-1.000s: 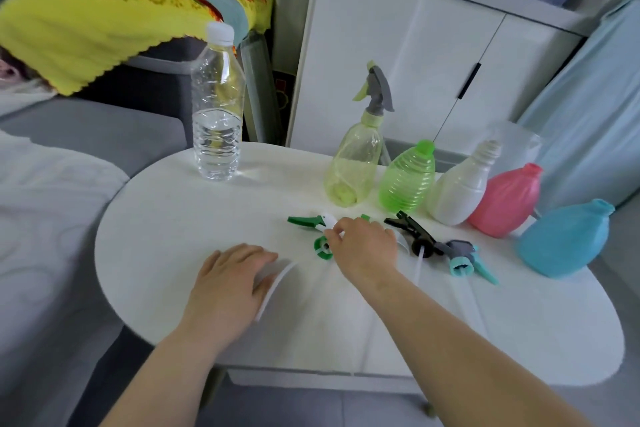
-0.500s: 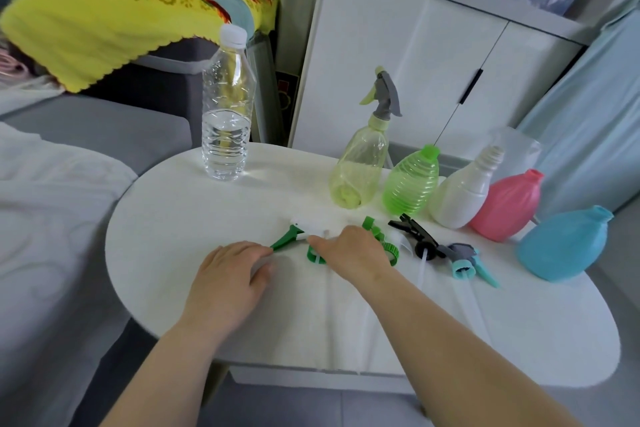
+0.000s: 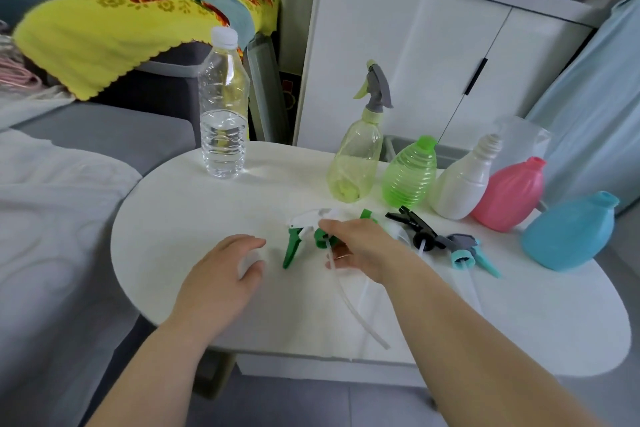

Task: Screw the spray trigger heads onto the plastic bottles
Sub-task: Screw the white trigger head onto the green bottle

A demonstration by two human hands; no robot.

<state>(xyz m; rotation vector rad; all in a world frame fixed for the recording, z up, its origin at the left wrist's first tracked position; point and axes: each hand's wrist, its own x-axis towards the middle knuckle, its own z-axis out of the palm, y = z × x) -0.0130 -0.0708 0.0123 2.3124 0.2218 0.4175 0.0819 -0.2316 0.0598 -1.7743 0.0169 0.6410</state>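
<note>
My right hand (image 3: 360, 246) grips a white-and-green spray trigger head (image 3: 304, 229) and holds it a little above the table, its green lever pointing down and its white dip tube (image 3: 356, 308) trailing toward me. My left hand (image 3: 221, 277) rests on the table over something white that I cannot make out. At the back stands a row of bottles: a yellow-green bottle (image 3: 355, 163) with a grey trigger head fitted, then open-necked green (image 3: 410, 177), white (image 3: 462, 180), pink (image 3: 509, 194) and blue (image 3: 571, 236) bottles. A black trigger head (image 3: 415, 227) and a grey-teal one (image 3: 467, 251) lie loose.
A clear water bottle (image 3: 224, 114) with a white cap stands at the back left of the white oval table (image 3: 194, 218). A grey sofa lies to the left, white cabinets behind. A second green trigger part (image 3: 367, 215) peeks out behind my right hand.
My right hand has taken hold of the white-and-green trigger head and lifted it off the table, so its dip tube now hangs free. My left hand has shifted slightly right.
</note>
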